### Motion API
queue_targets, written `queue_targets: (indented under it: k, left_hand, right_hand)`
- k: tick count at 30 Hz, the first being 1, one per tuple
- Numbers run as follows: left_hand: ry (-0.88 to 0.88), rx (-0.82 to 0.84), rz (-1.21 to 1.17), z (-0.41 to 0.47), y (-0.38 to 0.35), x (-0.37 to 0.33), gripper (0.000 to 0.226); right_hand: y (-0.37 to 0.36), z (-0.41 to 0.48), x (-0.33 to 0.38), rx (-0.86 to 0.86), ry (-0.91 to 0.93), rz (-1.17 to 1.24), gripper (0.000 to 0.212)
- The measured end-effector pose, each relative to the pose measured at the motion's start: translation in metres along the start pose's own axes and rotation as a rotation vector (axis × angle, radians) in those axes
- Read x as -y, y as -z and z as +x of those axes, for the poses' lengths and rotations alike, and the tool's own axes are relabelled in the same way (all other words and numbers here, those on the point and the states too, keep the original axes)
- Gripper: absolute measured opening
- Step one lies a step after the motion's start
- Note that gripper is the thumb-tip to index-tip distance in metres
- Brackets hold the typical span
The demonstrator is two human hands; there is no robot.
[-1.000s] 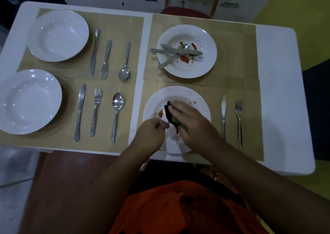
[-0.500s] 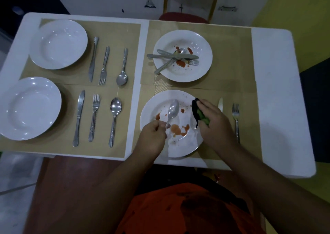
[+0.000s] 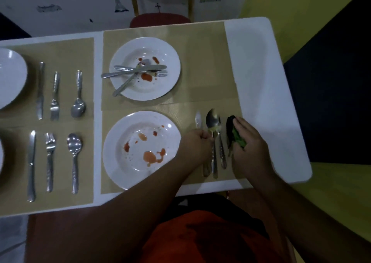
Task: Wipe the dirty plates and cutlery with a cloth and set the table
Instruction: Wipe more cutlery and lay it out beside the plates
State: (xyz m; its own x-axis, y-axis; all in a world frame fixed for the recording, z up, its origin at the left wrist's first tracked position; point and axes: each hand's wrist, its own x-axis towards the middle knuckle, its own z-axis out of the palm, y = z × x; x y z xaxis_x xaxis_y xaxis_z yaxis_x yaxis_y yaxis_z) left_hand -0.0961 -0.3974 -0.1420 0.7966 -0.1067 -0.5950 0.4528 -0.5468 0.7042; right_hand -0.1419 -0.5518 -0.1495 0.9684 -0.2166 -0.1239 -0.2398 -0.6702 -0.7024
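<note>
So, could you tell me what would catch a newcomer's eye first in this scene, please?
Most striking are the red sauce smears on the near plate, right in front of the person. Behind it, the far plate is also smeared and has cutlery piled across it. To the right of the near plate, the left hand holds a spoon over the placemat, while the right hand grips a dark cloth.

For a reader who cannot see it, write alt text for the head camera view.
A left hand lays a spoon beside a sauce-stained plate, while the right hand holds a cloth. Another dirty plate behind holds crossed cutlery.
</note>
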Motion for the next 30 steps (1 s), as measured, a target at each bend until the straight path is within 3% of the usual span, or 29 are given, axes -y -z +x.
queue_targets:
  k: [9,13,15,17,19,21,30]
  left_hand:
    - [-0.087,0.032,0.284,0.038,-0.060,-0.013,0.024]
    - [-0.264,-0.001,0.517,0.033,-0.059,-0.019,0.018]
    - [-0.413,-0.153,0.643,0.027,-0.057,-0.018,0.012]
    - [-0.533,-0.256,0.823,0.024,-0.061,-0.014,0.039]
    - [-0.530,-0.207,0.921,0.024,-0.069,-0.009,0.071]
    - [-0.483,-0.157,0.978,0.026,-0.078,-0.007,0.085]
    - [-0.501,-0.081,1.117,0.034,-0.090,0.005,0.086]
  right_hand:
    - [0.023,0.021,-0.054,0.006,0.017,-0.032,0.064]
    - [0.023,0.027,-0.064,0.046,0.069,-0.066,0.065]
    - [0.021,0.028,-0.068,0.057,0.089,-0.077,0.065]
    - [0.020,0.029,-0.071,0.061,0.093,-0.088,0.064]
    - [0.020,0.029,-0.074,0.059,0.097,-0.101,0.063]
    - [0.021,0.027,-0.076,0.058,0.096,-0.110,0.063]
    - [0.021,0.021,-0.090,0.068,0.091,-0.182,0.060]
